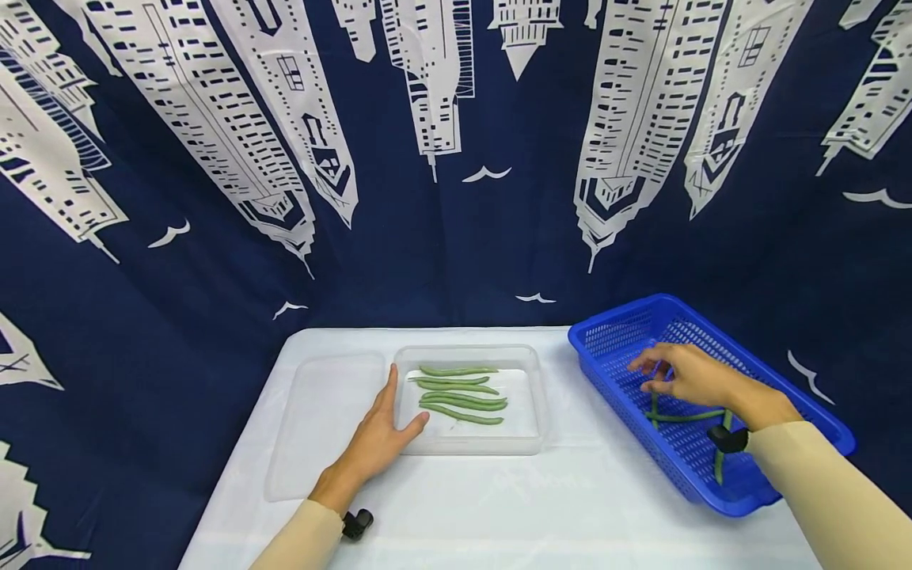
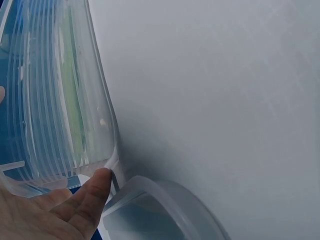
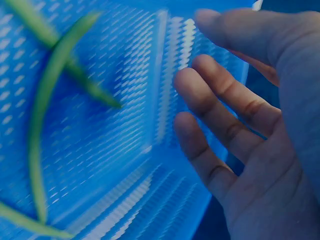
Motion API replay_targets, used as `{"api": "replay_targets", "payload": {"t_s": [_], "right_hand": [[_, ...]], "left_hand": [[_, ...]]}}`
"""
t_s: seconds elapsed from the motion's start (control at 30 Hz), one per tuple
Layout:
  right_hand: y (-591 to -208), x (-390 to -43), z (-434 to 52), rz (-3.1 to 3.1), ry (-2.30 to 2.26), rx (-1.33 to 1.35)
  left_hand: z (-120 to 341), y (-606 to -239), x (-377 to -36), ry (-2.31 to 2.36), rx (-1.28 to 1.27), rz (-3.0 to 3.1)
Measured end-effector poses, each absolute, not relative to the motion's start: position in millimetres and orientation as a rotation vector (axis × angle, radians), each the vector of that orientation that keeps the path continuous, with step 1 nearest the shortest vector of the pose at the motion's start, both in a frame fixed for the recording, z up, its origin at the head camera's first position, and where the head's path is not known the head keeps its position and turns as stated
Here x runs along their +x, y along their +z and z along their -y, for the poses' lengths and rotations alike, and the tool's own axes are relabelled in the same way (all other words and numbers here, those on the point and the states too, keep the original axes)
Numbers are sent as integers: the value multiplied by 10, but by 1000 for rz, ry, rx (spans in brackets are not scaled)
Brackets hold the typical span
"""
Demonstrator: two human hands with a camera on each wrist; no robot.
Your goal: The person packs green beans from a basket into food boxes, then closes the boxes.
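- Dark blue cloth printed with white towers hangs behind a white worktop.
- Left hand lies flat with straight fingers against the near left corner of a clear tray, steadying it; a clear lid lies just beside it.
- Four beans lie side by side in the tray.
- Right hand hovers in the blue basket, fingers loosely spread and holding nothing.
- A few more beans lie crossed on the basket floor, right below that hand.
- By my judgement the moving is over halfway: four in the tray, about three left in the basket.
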State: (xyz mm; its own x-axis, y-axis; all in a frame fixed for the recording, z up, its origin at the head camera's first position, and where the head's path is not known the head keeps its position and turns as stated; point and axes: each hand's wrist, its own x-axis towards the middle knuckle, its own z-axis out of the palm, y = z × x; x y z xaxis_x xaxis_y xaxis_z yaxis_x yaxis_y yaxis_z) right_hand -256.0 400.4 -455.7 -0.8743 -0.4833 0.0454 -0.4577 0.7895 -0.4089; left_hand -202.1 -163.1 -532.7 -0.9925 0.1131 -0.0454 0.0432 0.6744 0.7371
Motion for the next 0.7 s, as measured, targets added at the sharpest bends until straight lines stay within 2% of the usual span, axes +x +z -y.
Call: {"api": "replay_targets", "payload": {"t_s": [0.27, 0.7], "right_hand": [[-4799, -2538, -4326, -2676, -686, -727], [-4963, -2589, -4463, -2496, -859, -648]], "left_hand": [[1620, -5340, -2027, 1230, 128, -2782], [1638, -5323, -2027, 1232, 126, -2787]]}}
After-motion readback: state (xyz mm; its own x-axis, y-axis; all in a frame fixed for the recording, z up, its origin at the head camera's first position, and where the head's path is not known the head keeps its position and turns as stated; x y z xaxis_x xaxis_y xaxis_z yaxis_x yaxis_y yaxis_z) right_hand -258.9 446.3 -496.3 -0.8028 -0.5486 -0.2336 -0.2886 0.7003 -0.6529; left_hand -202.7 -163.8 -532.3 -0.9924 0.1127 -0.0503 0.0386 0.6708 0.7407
